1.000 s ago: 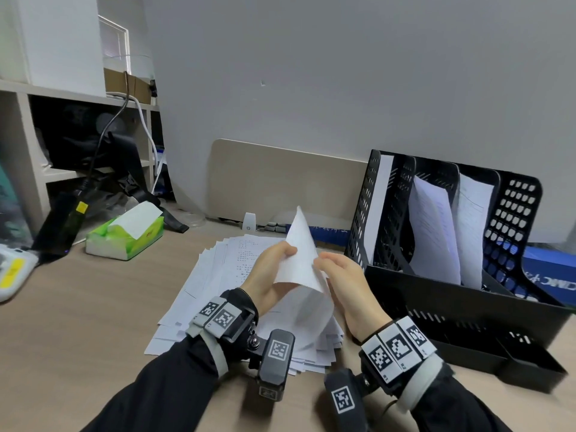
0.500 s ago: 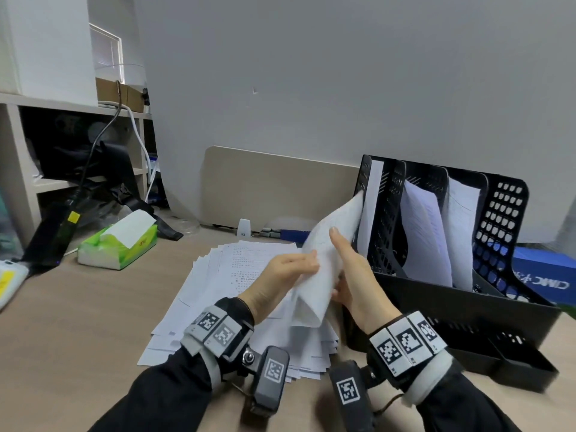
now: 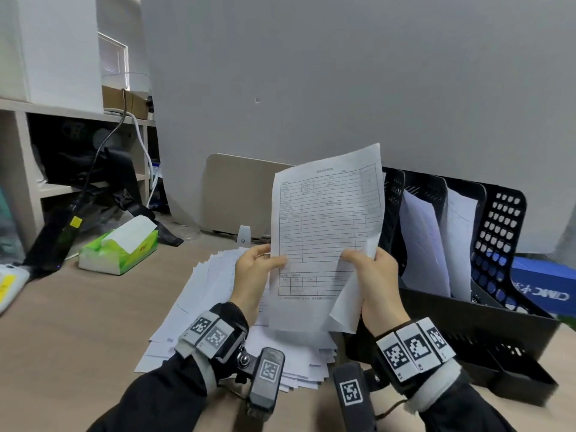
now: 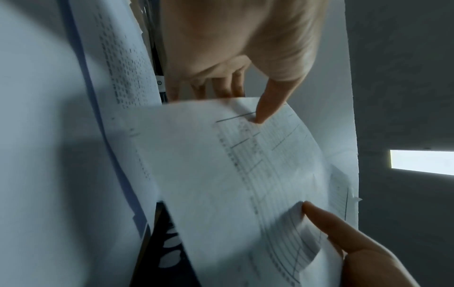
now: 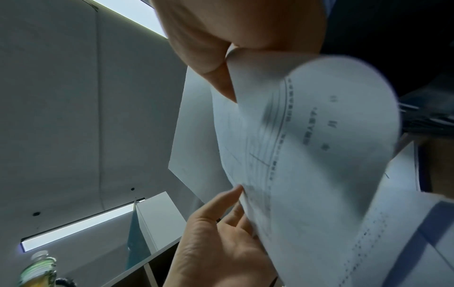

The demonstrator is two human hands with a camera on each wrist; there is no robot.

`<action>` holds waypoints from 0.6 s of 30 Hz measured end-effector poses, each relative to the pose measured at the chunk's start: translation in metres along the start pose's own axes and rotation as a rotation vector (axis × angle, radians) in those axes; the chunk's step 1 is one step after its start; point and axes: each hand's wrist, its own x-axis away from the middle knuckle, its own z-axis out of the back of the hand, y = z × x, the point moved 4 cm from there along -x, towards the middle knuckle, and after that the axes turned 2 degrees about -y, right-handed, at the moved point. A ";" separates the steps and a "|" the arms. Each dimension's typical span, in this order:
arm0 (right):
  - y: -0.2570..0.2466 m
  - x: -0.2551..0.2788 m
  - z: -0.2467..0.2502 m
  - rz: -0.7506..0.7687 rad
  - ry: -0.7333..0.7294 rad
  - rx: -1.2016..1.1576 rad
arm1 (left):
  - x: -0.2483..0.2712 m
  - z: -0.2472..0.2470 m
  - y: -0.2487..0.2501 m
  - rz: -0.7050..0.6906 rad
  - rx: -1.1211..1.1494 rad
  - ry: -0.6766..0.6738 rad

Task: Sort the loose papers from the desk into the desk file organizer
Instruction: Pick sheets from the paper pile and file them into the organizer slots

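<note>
I have one printed form point(image 3: 324, 232) up off the table, held upright in front of me with its ruled grid facing me. My left hand point(image 3: 254, 269) pinches its left edge, thumb on the printed face and fingers behind; my right hand point(image 3: 372, 275) pinches the lower right part, where the sheet's bottom corner curls back on itself. Both grips are closed on this sheet and nothing else. It hangs just left of the file organizer point(image 3: 461, 275), above the near right part of the pile of loose papers point(image 3: 215, 294).

By my reckoning the sorting is barely begun. The organizer, standing toward the table's right edge, has only a few sheets in it: white pages lean in two of the middle slots, and the leftmost slots are hidden behind my form. The pile is thick, fanned out across the middle of the table, so nearly all the work is left. This sheet looks to be at the reading stage, before I choose its slot.

The head view gives the whole layout, including a green tissue box point(image 3: 120, 247) toward the left edge. The left wrist view shows what the head view cannot: my left thumb point(image 4: 264, 108) pressing on the form from above and the dotted print on the pile below. The right wrist view shows the bottom corner rolled into a loop under my right thumb point(image 5: 218, 77), with my left fingers point(image 5: 221, 200) against the far edge.
</note>
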 end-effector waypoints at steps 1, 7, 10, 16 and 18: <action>-0.001 0.000 0.001 0.003 -0.003 0.001 | -0.001 0.000 0.000 -0.022 -0.029 -0.001; -0.011 -0.002 0.005 0.017 -0.019 0.002 | -0.004 0.004 0.001 -0.073 -0.017 0.039; -0.018 -0.001 0.008 0.014 -0.044 -0.010 | -0.003 0.003 0.001 -0.069 0.001 0.030; -0.049 -0.003 0.023 0.082 -0.025 -0.082 | 0.008 -0.016 0.006 -0.071 0.049 -0.084; -0.064 -0.001 0.032 0.132 -0.010 -0.144 | 0.013 -0.029 0.005 -0.079 0.023 -0.130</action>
